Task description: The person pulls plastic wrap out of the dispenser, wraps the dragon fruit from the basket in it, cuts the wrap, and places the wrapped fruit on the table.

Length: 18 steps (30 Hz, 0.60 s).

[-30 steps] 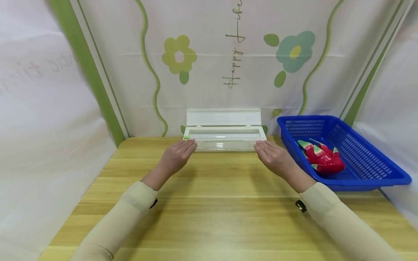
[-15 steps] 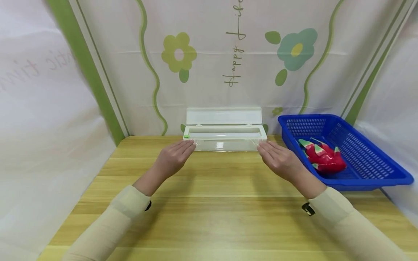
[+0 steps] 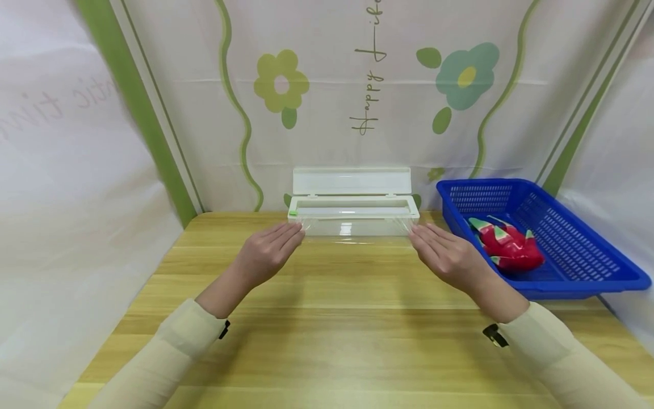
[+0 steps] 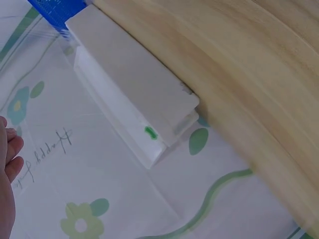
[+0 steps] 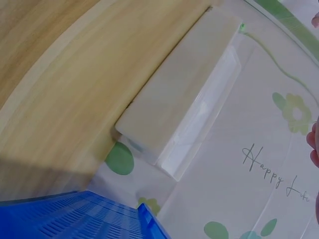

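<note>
A white cling film dispenser (image 3: pixel 357 200) stands at the table's back edge with its lid (image 3: pixel 352 180) raised. A small green piece (image 4: pixel 151 132) sits at its left end. Clear cling film (image 3: pixel 345 229) stretches from the dispenser's front toward me, creased at both corners. My left hand (image 3: pixel 267 253) pinches the film's left corner, and my right hand (image 3: pixel 452 255) pinches its right corner. Both thumbs are hidden beneath the fingers in the head view. Only a few fingers of each hand show at the edges of the wrist views.
To the right, a blue plastic basket (image 3: pixel 608 282) holds red dragon fruit (image 3: pixel 516 253), close beside my right forearm. Behind the dispenser hangs a white curtain (image 3: pixel 332 113) printed with flowers. The wooden table (image 3: pixel 342 341) extends toward me.
Both hands have drawn back slightly toward me and spread a little apart. The film between them now reaches farther out past the dispenser's front.
</note>
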Tool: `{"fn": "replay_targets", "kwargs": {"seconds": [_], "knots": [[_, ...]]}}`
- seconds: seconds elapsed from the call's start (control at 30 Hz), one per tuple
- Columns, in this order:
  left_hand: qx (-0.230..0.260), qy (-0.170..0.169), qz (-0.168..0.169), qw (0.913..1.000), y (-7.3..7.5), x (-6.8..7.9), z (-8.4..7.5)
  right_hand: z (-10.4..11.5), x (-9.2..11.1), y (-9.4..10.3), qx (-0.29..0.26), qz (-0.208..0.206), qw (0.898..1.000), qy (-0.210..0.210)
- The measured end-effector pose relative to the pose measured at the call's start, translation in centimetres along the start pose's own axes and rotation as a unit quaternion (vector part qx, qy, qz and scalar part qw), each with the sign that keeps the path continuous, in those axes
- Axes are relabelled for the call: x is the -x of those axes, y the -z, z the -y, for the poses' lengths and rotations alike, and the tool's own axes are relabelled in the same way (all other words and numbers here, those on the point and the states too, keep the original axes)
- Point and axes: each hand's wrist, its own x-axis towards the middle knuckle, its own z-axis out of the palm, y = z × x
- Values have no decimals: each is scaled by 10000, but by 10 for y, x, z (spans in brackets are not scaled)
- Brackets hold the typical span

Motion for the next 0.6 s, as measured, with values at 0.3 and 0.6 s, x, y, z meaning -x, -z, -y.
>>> {"fn": "replay_targets", "kwargs": {"seconds": [0.3, 0.6], "knots": [[-75, -156, -152, 9997, 14, -6, -4, 4, -12, 17, -139, -535, 9984, 85], [-48, -246, -423, 9988, 33, -17, -9, 9, -23, 33, -162, -943, 9954, 76]]}}
